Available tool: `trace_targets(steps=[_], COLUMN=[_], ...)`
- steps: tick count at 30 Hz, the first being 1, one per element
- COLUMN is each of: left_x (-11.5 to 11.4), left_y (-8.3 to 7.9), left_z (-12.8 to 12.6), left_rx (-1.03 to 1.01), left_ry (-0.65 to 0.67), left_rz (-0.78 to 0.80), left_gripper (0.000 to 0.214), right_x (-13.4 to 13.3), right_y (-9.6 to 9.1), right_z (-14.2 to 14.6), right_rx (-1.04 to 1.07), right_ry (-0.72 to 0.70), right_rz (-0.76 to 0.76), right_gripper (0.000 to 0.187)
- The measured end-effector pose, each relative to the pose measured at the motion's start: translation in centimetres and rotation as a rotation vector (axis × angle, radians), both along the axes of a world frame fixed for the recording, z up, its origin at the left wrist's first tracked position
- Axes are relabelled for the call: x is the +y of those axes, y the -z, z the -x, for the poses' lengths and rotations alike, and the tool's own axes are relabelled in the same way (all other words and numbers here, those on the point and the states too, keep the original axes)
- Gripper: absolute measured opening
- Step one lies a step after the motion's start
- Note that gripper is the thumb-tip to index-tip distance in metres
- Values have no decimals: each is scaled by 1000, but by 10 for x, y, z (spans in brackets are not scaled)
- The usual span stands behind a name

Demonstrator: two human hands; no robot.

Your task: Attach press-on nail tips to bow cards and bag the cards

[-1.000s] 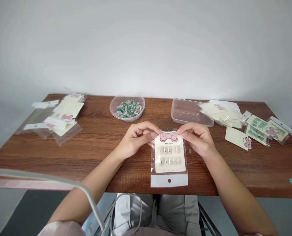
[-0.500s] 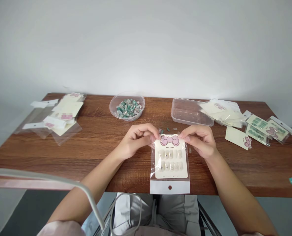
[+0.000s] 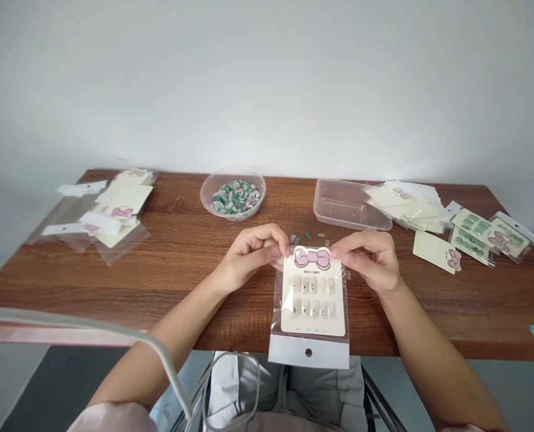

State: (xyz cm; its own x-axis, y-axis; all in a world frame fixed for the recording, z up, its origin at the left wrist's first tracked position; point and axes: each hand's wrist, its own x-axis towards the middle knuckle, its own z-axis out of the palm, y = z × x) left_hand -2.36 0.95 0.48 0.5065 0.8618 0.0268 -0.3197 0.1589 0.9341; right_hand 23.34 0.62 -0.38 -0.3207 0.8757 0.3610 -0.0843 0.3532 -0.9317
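Between my hands is a clear plastic bag [image 3: 276, 312] with a white header strip and a round hole, the strip toward me and past the table's front edge. Inside it lies a cream card [image 3: 312, 329] with a pink bow at its far end and two rows of pale press-on nails [image 3: 314, 309]. My left hand [image 3: 253, 255] pinches the bag's far left corner between thumb and finger. At the far right corner my right hand [image 3: 370, 258] pinches it the same way. Several loose nails [image 3: 307, 236] lie on the wood just beyond the bag.
A round clear bowl [image 3: 204, 204] of green and pale nails stands at the back. Right of it are a clear rectangular tray [image 3: 339, 210], stacked cards [image 3: 406, 204] and filled packs [image 3: 478, 225]. Bags and cards [image 3: 123, 198] lie left. A pale cable [image 3: 154, 345] crosses the lower left.
The bag's header end has come slightly closer to me and tilted up, so the card looks larger. Both hands keep their pinch on the far corners, the right shifted slightly right.
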Motion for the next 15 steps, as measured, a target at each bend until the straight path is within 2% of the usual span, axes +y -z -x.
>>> trace_targets(steps=[6, 9, 12, 15], left_x=[-1, -1, -1, 0], left_y=[-2, -7, -9, -7], left_z=[-2, -3, -2, -1], left_rx=[-45, -70, -46, 22], left_ry=[-2, -14, -31, -52], left_rz=[8, 18, 29, -3], left_gripper=[23, 23, 29, 39], right_x=[0, 0, 0, 0], right_y=[0, -1, -2, -2], right_z=[0, 1, 2, -1], right_rx=[-26, 31, 68, -8], right_ry=[13, -22, -78, -64], right_rz=[-11, -42, -75, -101], right_gripper=[19, 17, 16, 17])
